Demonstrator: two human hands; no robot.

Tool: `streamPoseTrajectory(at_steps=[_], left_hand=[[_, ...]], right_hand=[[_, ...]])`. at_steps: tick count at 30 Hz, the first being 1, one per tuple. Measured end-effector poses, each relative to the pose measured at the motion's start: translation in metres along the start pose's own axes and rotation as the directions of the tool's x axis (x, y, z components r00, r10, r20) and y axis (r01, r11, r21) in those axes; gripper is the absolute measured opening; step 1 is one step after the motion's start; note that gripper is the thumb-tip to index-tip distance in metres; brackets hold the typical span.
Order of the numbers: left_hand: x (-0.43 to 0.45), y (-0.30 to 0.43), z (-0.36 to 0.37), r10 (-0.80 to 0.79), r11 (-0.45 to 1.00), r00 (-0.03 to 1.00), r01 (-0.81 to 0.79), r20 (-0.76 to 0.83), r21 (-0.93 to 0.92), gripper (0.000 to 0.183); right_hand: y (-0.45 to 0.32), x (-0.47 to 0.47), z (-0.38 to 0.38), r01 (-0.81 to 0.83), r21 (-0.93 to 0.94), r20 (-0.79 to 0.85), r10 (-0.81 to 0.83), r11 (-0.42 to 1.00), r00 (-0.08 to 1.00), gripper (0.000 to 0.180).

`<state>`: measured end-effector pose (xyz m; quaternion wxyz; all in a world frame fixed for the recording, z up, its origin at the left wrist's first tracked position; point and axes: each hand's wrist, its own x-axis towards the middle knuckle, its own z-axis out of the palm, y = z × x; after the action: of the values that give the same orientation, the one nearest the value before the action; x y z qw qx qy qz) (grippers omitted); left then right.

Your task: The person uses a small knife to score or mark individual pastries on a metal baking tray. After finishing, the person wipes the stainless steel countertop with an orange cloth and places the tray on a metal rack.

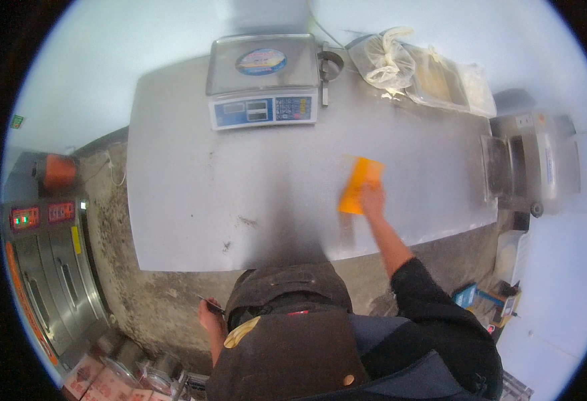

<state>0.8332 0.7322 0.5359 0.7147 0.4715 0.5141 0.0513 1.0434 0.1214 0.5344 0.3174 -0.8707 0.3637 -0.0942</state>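
My right hand (372, 199) is closed on an orange flat scraper (361, 175), which lies against or just over the metal table top (413, 150), right of its middle. Low on the left, beside my dark apron, my left hand (209, 315) holds a thin dark object (215, 307), too small to name surely. Dark specks (247, 221) are scattered on the left and front parts of the table.
A digital scale (263, 82) stands at the table's back. Knotted plastic bags (388, 62) and a bagged tray (436, 82) are at the back right. A metal machine (529, 160) adjoins the right end. A steel oven-like unit (53, 275) stands on the left.
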Motion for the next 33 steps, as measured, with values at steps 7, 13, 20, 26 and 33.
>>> streamPoseTrajectory(at_steps=[7, 13, 20, 26, 33], left_hand=[[0.011, -0.006, -0.017, 0.018, 0.997, 0.999, -0.022, 0.052, 0.079, 0.031], [-0.001, 0.006, -0.007, 0.006, 0.99, 0.996, -0.019, 0.091, 0.136, 0.032], [-0.005, 0.012, 0.022, 0.011, 0.979, 0.993, -0.035, 0.117, 0.2, 0.032], [-0.004, 0.005, -0.001, 0.012, 0.99, 0.999, -0.017, 0.033, 0.14, 0.033], [-0.025, 0.009, -0.022, 0.035, 0.994, 0.994, -0.024, -0.101, 0.107, 0.029]], right_hand=[[0.143, 0.049, -0.097, -0.311, 0.332, -0.062, 0.349, 0.891, 0.935, 0.039], [0.008, -0.009, -0.009, -0.056, 0.142, 0.182, 0.03, 0.988, 0.983, 0.035], [0.055, -0.004, -0.042, -0.215, 0.301, 0.188, 0.163, 0.929, 0.969, 0.032], [0.081, 0.08, -0.084, -0.087, 0.233, -0.041, 0.099, 0.969, 0.994, 0.03], [-0.046, 0.069, 0.027, -0.036, 0.253, 0.273, -0.036, 0.967, 0.961, 0.032]])
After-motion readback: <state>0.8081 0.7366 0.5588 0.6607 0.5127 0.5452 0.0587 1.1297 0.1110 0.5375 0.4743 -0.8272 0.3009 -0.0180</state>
